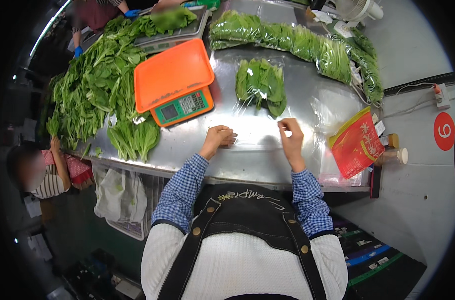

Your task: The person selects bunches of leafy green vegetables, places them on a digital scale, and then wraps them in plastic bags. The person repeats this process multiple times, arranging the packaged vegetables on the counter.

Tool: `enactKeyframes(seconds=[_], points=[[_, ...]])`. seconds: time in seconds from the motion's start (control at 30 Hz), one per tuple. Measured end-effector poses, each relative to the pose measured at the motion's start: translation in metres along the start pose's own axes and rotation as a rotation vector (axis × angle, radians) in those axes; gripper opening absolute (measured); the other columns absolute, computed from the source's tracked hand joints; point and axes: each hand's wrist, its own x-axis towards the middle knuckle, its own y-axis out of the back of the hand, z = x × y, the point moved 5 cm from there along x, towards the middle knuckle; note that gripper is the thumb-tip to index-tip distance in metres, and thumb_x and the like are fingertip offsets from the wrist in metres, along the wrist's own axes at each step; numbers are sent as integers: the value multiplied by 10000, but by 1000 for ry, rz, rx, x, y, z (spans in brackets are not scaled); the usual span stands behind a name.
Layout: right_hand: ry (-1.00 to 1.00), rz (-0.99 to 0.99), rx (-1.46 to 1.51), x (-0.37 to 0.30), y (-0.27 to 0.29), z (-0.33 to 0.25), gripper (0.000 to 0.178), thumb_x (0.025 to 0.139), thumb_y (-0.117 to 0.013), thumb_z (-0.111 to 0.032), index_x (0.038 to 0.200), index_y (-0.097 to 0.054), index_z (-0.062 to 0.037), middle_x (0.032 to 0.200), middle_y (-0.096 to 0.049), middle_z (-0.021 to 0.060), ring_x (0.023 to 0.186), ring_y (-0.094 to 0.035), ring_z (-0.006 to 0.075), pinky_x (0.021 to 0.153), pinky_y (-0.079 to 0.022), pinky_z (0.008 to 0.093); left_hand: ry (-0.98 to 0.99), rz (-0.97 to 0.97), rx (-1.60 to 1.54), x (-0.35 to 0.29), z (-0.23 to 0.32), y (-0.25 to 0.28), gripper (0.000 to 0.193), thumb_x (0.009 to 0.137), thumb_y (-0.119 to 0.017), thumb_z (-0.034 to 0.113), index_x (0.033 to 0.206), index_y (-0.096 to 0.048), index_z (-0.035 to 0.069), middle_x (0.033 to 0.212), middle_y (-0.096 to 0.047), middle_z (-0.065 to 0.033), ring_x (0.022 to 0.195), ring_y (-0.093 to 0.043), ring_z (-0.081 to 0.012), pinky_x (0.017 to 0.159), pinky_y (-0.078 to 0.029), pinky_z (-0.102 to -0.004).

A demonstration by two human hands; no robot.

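Steel table (237,165), leafy heap (102,80), orange scale (175,75), bagged greens (260,85).
I log the leafy heap at table left, the orange scale beside it, the bagged greens lying mid-table. Nearer my viewpoint: right hand (291,140), thumb and forefinger bent into a ring; left hand (218,139), fingers curled. I cannot tell whether either pinches anything.
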Motion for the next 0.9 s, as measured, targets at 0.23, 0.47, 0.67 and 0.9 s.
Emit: enactKeyframes(seconds=[0.23, 0.47, 0.67, 0.9], points=[[301, -419, -95, -54, -83, -34, 202, 744, -689, -98, 910, -586, -47, 842, -555, 89, 759, -564, 263, 658, -467, 353, 61, -76, 142, -27, 14, -6, 184, 862, -629, 191, 873, -637, 8, 828, -683, -103, 703, -652, -147, 642, -526, -231], [287, -396, -196, -59, -105, -34, 187, 738, -683, -87, 876, -562, -51, 817, -530, 85, 733, -560, 265, 636, -451, 365, -84, -46, 284, -11, -1, -2, 184, 831, -645, 155, 846, -649, -29, 767, -678, -92, 674, -625, -125, 614, -501, -222], [272, -409, -288, -60, -112, -28, 173, 750, -691, -92, 840, -558, -28, 792, -542, 106, 698, -568, 281, 602, -453, 370, -138, 41, 260, -6, -6, -5, 151, 814, -641, 91, 813, -634, -60, 738, -680, -109, 643, -622, -127, 612, -502, -229], [159, -480, -166, -65, -76, -23, 164, 785, -662, -92, 834, -522, -21, 800, -520, 121, 688, -555, 286, 608, -449, 376, -105, 2, 137, -10, -9, -15, 138, 837, -619, 75, 850, -613, -62, 748, -682, -127, 657, -636, -143, 621, -515, -236]])
